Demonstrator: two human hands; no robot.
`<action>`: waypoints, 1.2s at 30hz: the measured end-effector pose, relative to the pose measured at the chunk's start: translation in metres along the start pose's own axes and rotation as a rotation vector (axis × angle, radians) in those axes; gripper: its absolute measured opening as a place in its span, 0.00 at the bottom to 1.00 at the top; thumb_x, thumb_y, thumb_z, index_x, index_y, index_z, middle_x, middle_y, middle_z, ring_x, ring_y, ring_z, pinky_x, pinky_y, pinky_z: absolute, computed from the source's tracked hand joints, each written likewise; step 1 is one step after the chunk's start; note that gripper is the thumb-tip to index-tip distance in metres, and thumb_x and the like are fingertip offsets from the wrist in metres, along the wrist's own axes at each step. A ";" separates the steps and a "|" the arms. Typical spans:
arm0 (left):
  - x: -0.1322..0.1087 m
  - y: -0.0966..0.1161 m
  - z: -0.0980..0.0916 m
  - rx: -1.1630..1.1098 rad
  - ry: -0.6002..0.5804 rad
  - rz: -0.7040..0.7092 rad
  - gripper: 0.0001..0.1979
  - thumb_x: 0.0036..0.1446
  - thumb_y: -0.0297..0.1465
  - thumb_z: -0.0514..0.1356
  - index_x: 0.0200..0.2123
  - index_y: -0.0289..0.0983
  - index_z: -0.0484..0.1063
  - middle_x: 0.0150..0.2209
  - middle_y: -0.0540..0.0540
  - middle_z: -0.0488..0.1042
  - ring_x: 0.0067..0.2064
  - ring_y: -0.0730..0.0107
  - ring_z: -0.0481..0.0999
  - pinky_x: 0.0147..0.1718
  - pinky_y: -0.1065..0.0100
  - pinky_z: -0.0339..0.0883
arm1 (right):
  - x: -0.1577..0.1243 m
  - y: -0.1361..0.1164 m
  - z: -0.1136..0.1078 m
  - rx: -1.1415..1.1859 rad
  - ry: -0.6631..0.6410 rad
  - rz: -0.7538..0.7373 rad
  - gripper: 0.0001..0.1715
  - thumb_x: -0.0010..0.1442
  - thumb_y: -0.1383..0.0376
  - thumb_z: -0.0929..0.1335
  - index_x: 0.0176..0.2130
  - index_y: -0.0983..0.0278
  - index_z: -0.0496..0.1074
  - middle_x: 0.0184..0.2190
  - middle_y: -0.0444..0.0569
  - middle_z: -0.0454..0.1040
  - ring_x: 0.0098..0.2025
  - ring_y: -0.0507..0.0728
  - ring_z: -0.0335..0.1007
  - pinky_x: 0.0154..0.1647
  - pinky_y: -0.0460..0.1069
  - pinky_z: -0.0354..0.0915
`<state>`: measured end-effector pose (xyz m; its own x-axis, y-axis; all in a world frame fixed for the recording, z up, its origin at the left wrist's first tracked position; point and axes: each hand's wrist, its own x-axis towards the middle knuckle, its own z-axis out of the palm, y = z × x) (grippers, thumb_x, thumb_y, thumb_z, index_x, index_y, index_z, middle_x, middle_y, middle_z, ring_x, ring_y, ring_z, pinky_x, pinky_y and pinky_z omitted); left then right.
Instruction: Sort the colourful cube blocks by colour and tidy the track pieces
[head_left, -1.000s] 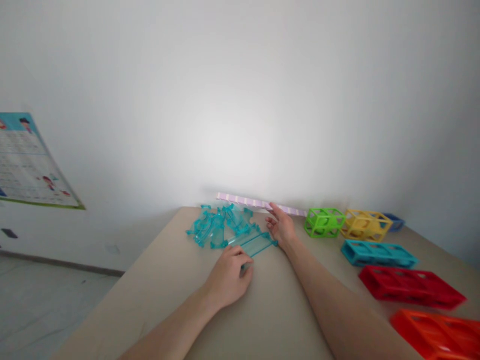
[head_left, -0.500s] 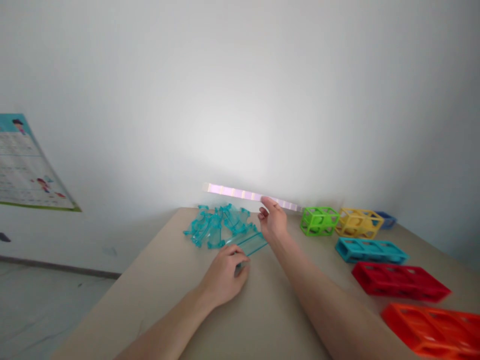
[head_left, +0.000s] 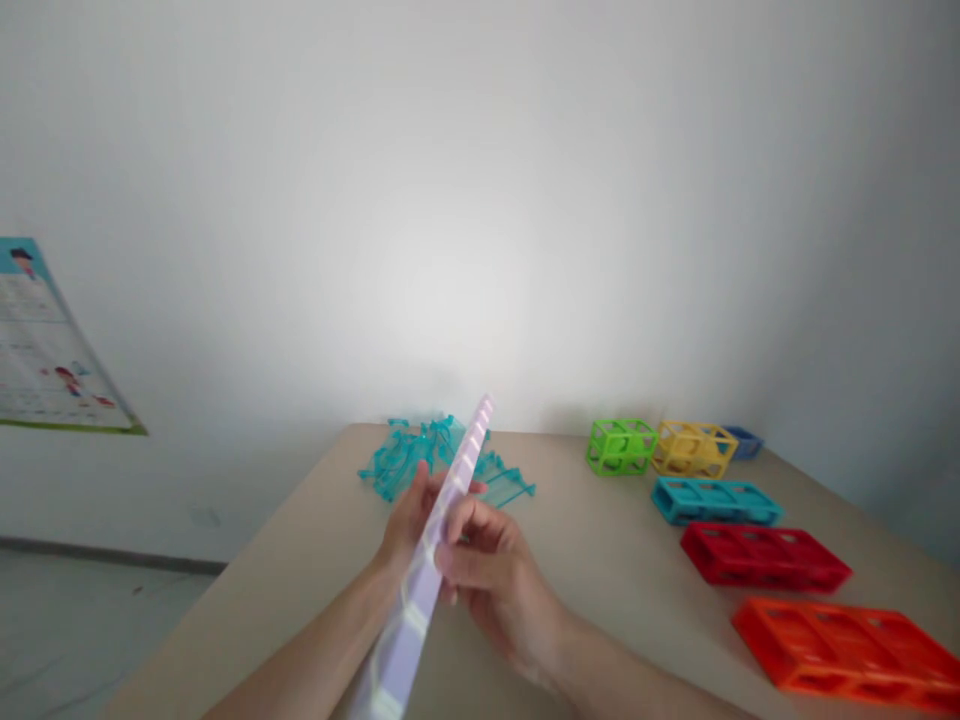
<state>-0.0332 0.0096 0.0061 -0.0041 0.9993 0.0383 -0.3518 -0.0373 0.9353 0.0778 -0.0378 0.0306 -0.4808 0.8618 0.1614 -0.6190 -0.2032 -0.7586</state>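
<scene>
My right hand (head_left: 484, 565) is closed around a long pale purple strip (head_left: 431, 565), which runs from the bottom edge of the view up past both hands toward the wall. My left hand (head_left: 409, 515) sits just behind the strip with its fingers touching it, partly hidden by it. Beyond my hands lies a heap of clear teal plastic pieces (head_left: 442, 460) on the beige table (head_left: 600, 560).
Open-frame blocks stand along the right side of the table: green (head_left: 621, 445), yellow (head_left: 694, 448), a small blue one (head_left: 742, 442), then long teal (head_left: 714, 500), red (head_left: 765, 556) and orange (head_left: 847, 650) ones. A poster (head_left: 45, 350) hangs on the left wall.
My right hand lifted the purple strip from the back of the table and swung it toward me, lengthwise. My left hand left the teal piece and rose to meet the strip.
</scene>
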 end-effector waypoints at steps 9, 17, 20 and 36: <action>-0.018 -0.011 0.015 0.038 -0.172 -0.141 0.22 0.55 0.47 0.59 0.39 0.34 0.70 0.14 0.55 0.66 0.14 0.78 0.59 0.13 0.77 0.51 | -0.030 -0.002 -0.070 -0.476 0.215 0.083 0.23 0.48 0.50 0.74 0.28 0.64 0.65 0.18 0.39 0.68 0.14 0.48 0.62 0.11 0.42 0.59; -0.024 -0.019 0.013 0.286 -0.506 -0.336 0.13 0.53 0.39 0.60 0.29 0.32 0.72 0.20 0.48 0.73 0.14 0.75 0.69 0.12 0.76 0.54 | -0.010 -0.023 -0.093 -0.501 0.352 0.014 0.23 0.55 0.47 0.69 0.29 0.66 0.67 0.17 0.41 0.67 0.14 0.46 0.57 0.09 0.40 0.53; -0.027 -0.018 0.014 0.314 -0.485 -0.312 0.19 0.57 0.44 0.55 0.30 0.33 0.72 0.19 0.48 0.73 0.14 0.73 0.70 0.11 0.76 0.54 | -0.012 -0.019 -0.091 -0.501 0.279 0.047 0.22 0.56 0.49 0.69 0.28 0.66 0.67 0.15 0.42 0.67 0.15 0.47 0.58 0.11 0.40 0.53; -0.026 -0.018 0.016 0.072 -0.453 -0.383 0.25 0.58 0.48 0.53 0.28 0.30 0.72 0.18 0.44 0.73 0.12 0.71 0.69 0.11 0.74 0.57 | -0.018 -0.023 -0.079 -0.668 0.103 -0.234 0.14 0.57 0.55 0.71 0.37 0.63 0.71 0.29 0.45 0.70 0.25 0.51 0.65 0.26 0.46 0.64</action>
<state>-0.0120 -0.0163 -0.0058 0.5160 0.8386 -0.1747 -0.1850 0.3083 0.9331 0.1496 -0.0124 -0.0050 -0.3001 0.8942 0.3320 -0.1702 0.2923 -0.9411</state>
